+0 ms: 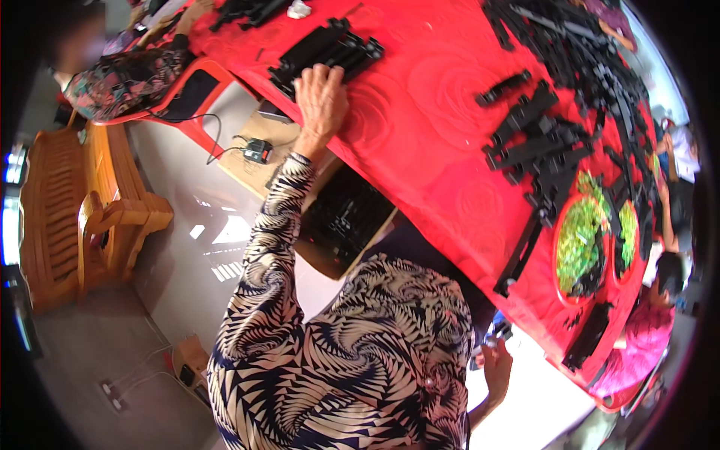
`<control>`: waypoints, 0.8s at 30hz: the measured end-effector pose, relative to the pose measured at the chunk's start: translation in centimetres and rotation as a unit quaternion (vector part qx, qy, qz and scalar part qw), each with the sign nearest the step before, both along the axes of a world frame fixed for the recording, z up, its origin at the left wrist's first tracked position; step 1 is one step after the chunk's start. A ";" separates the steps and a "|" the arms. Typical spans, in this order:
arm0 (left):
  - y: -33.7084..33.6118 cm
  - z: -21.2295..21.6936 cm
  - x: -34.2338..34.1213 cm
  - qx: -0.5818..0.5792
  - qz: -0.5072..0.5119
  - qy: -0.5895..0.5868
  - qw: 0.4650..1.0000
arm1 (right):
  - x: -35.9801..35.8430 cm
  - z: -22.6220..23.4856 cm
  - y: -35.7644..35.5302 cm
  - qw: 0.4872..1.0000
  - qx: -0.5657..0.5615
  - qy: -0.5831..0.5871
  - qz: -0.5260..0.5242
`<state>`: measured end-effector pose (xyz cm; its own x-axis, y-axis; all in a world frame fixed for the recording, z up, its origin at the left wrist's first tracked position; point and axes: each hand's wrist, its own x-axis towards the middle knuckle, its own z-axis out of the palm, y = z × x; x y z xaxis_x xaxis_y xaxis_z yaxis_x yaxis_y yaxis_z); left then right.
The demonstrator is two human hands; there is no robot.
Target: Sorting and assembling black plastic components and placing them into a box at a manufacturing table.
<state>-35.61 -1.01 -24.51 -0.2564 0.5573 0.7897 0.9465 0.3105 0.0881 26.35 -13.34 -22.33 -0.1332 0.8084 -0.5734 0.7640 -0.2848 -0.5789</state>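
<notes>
A stack of black plastic strips (pixel 328 51) is lying near the red tabletop's (pixel 420 112) edge as the left hand (pixel 321 97) is pressing spread, unclenched fingers on it, gathering them, while the right hand (pixel 496 367), grip unclear, is hanging low.

Small assembly workshop, informal, apparently set up in a plain room rather than a factory hall. Long desk (pixel 420 112) covered in red cloth, strewn with heaps of black plastic parts (pixel 570 52) and neat stacks of the same (pixel 330 49). Red bowls of small green pieces (pixel 581 244) near the far end. Open cardboard box of black parts (pixel 341 217) on the floor beneath the desk edge. Other workers seated around the same desk, one in pink (pixel 645 337), one in patterned cloth (pixel 124 79). Wooden bench (pixel 75 210) along the wall, red plastic chair (pixel 199 90), pale tiled floor (pixel 187 262), loose cable and power strip (pixel 112 390) lying about.
</notes>
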 end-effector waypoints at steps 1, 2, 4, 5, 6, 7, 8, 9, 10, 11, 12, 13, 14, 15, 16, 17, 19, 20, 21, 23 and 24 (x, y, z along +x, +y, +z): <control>0.0 0.0 0.2 -0.013 0.009 -0.001 1.000 | -0.2 0.3 -0.1 1.000 0.000 0.007 -0.001; 0.4 -0.5 0.2 -0.028 0.011 -0.013 0.999 | -0.9 0.4 0.4 1.000 0.008 0.011 -0.001; -1.2 -0.7 -0.2 -0.078 0.038 -0.015 0.996 | -1.5 1.5 0.9 1.000 -0.019 0.012 0.020; -1.8 -1.3 -0.3 -0.080 0.040 -0.026 0.996 | -1.8 1.9 1.0 0.999 -0.019 0.025 0.026; -3.3 -1.7 0.1 -0.077 0.046 -0.040 0.995 | -1.7 2.4 1.6 0.998 -0.027 0.036 0.043; -3.8 -1.8 0.4 -0.059 0.039 -0.035 0.997 | -2.1 2.6 1.8 0.996 -0.034 0.072 0.038; -3.2 -0.7 0.8 -0.041 0.024 -0.020 0.999 | -3.2 3.2 2.2 0.997 -0.012 0.052 0.064; -2.5 0.3 1.1 -0.018 -0.010 -0.025 0.999 | -3.7 3.1 2.0 0.995 -0.011 0.100 0.017; -4.6 0.6 1.2 -0.005 -0.004 -0.042 0.999 | -4.0 3.9 3.1 0.991 -0.026 0.134 0.006; -5.0 1.7 2.1 0.070 -0.039 -0.032 0.996 | -4.8 4.4 3.9 0.990 -0.037 0.132 0.021; -6.8 1.4 2.1 0.062 -0.023 -0.032 0.997 | -5.6 5.0 4.5 0.986 -0.031 0.160 0.044; -7.9 0.8 1.8 0.059 -0.034 -0.086 0.994 | -6.3 4.9 4.5 0.980 -0.017 0.192 0.052; -9.5 0.4 1.8 0.055 -0.039 -0.141 0.988 | -6.5 4.6 4.6 0.979 -0.023 0.194 0.055; -11.1 0.0 1.9 0.065 -0.008 -0.156 0.986 | -6.6 4.2 4.8 0.977 -0.023 0.196 0.081; -12.7 -0.5 1.9 0.050 0.015 -0.184 0.981 | -6.7 3.9 5.0 0.974 -0.020 0.197 0.106; -13.7 -1.2 1.6 0.004 0.058 -0.236 0.970 | -6.9 3.6 4.7 0.978 -0.025 0.193 0.079; -17.2 -4.7 1.3 -0.046 0.123 -0.388 0.912 | -7.4 3.7 5.2 0.981 -0.039 0.167 0.092; -19.0 -6.7 1.3 -0.045 0.136 -0.476 0.868 | -7.4 3.5 5.7 0.982 -0.050 0.150 0.107; -20.5 -9.7 1.1 -0.123 0.131 -0.443 0.878 | -7.8 3.5 5.5 0.981 -0.044 0.167 0.088; -21.9 -15.1 1.2 -0.268 0.105 -0.375 0.881 | -7.5 2.4 5.3 0.983 -0.037 0.159 0.087; -22.4 -17.1 1.9 -0.334 0.093 -0.340 0.874 | -7.4 2.1 5.4 0.983 -0.035 0.152 0.093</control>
